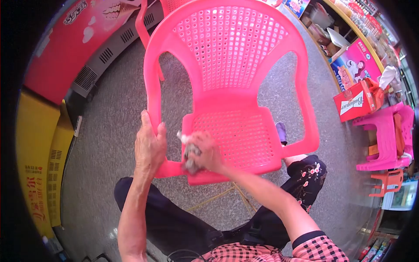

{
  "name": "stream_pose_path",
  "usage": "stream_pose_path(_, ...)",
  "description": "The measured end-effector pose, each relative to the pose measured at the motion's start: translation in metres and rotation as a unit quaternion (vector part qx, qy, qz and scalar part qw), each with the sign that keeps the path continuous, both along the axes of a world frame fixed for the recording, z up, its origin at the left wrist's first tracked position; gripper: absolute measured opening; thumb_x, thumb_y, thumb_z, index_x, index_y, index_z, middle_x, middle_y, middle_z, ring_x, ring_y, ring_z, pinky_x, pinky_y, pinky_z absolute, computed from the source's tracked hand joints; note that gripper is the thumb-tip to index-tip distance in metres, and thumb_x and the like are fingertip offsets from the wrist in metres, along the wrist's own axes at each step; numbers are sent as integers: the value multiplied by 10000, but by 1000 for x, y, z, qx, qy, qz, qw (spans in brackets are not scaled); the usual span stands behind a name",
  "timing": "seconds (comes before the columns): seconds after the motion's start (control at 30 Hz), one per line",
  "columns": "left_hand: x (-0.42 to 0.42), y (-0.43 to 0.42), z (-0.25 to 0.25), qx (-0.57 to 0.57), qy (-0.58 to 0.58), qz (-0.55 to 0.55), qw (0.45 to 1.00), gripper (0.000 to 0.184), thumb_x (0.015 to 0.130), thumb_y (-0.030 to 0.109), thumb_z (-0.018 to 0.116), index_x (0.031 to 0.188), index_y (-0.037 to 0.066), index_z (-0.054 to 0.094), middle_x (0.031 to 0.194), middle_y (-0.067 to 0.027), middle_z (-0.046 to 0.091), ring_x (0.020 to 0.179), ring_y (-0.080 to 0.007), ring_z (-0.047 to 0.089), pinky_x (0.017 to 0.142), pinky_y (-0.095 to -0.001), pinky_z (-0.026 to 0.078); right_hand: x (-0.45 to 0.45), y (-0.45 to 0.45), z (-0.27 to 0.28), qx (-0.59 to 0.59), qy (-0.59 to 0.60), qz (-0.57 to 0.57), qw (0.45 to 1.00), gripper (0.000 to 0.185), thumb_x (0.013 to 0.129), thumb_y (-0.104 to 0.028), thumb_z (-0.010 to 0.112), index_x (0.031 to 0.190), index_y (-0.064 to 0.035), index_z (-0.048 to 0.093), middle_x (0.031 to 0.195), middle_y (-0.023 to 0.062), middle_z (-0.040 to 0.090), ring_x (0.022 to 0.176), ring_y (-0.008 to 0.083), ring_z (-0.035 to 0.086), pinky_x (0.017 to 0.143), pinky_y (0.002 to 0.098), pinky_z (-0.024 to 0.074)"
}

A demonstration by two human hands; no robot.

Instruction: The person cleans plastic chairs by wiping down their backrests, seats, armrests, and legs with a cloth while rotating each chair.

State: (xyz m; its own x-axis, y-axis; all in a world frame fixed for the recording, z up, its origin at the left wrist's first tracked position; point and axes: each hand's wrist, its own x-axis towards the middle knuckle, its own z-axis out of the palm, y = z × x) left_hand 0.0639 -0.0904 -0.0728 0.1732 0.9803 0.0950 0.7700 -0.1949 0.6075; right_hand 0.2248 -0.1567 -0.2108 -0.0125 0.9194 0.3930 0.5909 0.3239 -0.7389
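Observation:
A pink plastic armchair (235, 135) with a perforated seat and back stands in front of my knees. My left hand (149, 146) is closed around the chair's armrest on the left side, thumb up. My right hand (204, 150), slightly blurred, presses a crumpled grey-white cloth (192, 158) against the left edge of the seat near its front corner. Part of the cloth sticks out past the fingers on the left. The right fingertips are partly hidden by the cloth.
Red and yellow freezer cabinets (43, 166) line the left side. A Budweiser box (355, 102) rests by a pink plastic stool (384, 139) at right, with a small orange chair (386, 182) below. Shelves with goods run along the upper right. Another pink chair (143, 26) stands behind.

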Motion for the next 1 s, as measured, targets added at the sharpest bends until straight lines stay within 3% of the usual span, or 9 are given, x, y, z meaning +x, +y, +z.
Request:
stream_pose_path(0.2,0,-2,5,15,-17,-8,1000,526,916,176,523,1341,-75,341,995,-324,611,921,-463,619,771,-500,488,15,106,1,14,-114,-47,992,387,697,-154,701,1066,-111,593,1067,103,555,994,319,518,838,430,492)
stream_pose_path(0.4,6,-2,12,-20,-34,-10,999,421,915,173,523,1251,-45,393,930,-306,629,895,-470,625,751,-520,485,-7,45,-6,20,-80,-131,988,454,713,-206,701,1135,-110,563,1144,106,531,1043,328,504,863,437,481)
stream_pose_path(0.6,5,13,-6,-11,13,6,1000,451,896,205,552,1245,-34,393,969,-293,613,920,-465,613,766,-526,477,-3,-56,15,9,-71,34,997,559,688,-203,727,1211,-129,545,1191,100,528,1123,304,509,947,420,437)
stream_pose_path(0.73,6,22,-5,155,74,-43,984,607,825,147,622,1354,23,352,1137,-236,475,1034,-420,530,884,-476,445,32,-72,22,-50,-114,117,985,732,685,-248,759,1352,-209,459,1122,69,548,1068,285,514,911,421,468)
stream_pose_path(0.8,16,24,8,242,215,-86,942,677,805,132,647,1392,45,321,1118,-223,476,1008,-401,533,889,-461,445,62,-81,27,-53,-159,108,980,775,677,-248,766,1379,-225,438,1116,71,543,1060,285,515,900,420,472)
stream_pose_path(0.83,20,26,6,242,212,-86,943,677,805,132,647,1392,45,321,1118,-223,476,1008,-401,533,889,-461,445,79,-86,32,-58,-202,107,972,818,668,-249,772,1405,-240,417,1110,72,538,1052,285,515,890,419,477)
stream_pose_path(0.9,26,34,-1,178,194,-52,963,694,792,125,657,1392,45,317,1132,-226,456,1045,-394,525,881,-447,447,113,-96,42,-147,-305,43,940,870,656,-249,776,1433,-252,386,1125,79,534,1052,301,516,870,458,475)
stream_pose_path(0.93,27,36,-4,176,192,-53,964,694,792,125,657,1392,45,317,1132,-226,456,1045,-394,525,881,-447,447,128,-99,50,-189,-335,-25,923,774,678,-216,745,1383,-273,432,1127,77,532,1052,318,518,837,473,484)
stream_pose_path(1.0,23,40,-11,157,38,-6,987,696,797,124,654,1395,41,309,1072,-221,509,980,-393,568,836,-443,472,151,-105,53,-231,-362,-92,898,686,699,-182,714,1334,-293,478,1128,76,529,1052,336,520,804,488,493)
